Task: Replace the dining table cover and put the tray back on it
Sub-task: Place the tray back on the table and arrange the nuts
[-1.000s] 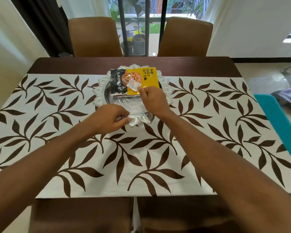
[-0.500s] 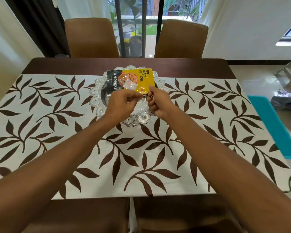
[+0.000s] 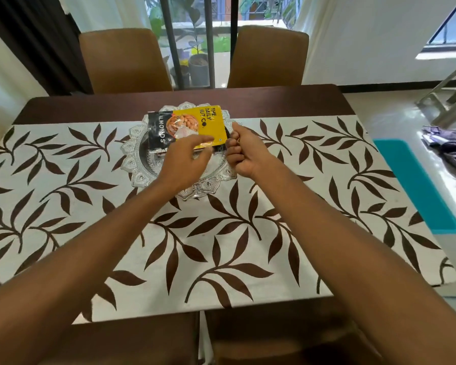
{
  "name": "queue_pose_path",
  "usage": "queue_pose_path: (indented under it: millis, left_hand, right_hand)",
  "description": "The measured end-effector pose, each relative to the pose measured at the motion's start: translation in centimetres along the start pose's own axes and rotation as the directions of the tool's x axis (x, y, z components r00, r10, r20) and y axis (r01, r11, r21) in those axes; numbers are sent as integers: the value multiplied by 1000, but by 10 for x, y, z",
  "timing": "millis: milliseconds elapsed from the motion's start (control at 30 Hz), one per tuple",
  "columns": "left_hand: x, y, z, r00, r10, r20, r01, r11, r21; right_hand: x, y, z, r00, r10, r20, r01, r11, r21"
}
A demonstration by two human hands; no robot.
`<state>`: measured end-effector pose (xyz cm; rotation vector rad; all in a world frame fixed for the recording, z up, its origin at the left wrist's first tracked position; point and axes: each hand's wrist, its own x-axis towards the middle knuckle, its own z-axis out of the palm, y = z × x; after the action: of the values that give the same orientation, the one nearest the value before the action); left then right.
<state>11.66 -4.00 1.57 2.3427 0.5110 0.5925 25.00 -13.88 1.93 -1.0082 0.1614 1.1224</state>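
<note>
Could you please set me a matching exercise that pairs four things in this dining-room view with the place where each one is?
Things:
1. silver tray
2. almond packet
3. leaf-patterned table cover
4. teal mat

Places:
A. on the floor to the right of the table
B. lying in the tray
C. spread over the dark table
D. straddling the cover's far edge

Pairs: 1-D, 2-B, 3-C, 4-A

A home dining room: wooden table (image 3: 274, 101) under a leaf-print cover (image 3: 221, 259), brown chairs (image 3: 124, 61), potted plants (image 3: 198, 64) outside.
</note>
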Motion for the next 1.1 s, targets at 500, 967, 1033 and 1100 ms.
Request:
queue_pose_path:
  millis: [500, 967, 1033, 1100]
  left_hand:
    - [-18, -26, 7, 934, 58, 351, -161, 949, 272]
    - [-12, -4, 18, 982, -179, 58, 181, 983, -26]
    - [-15, -3, 18, 990, -131, 59, 132, 991, -3]
    - [-20, -1, 19, 997, -52, 61, 51, 999, 16]
  right_hand:
    - [19, 14, -1, 865, -495, -83, 288, 624, -726]
    - [13, 20, -3, 814, -580, 9, 345, 470, -812]
    - [8, 22, -5, 812, -583, -1, 342, 478, -809]
    - [-2, 26, -8, 814, -581, -27, 345, 519, -782]
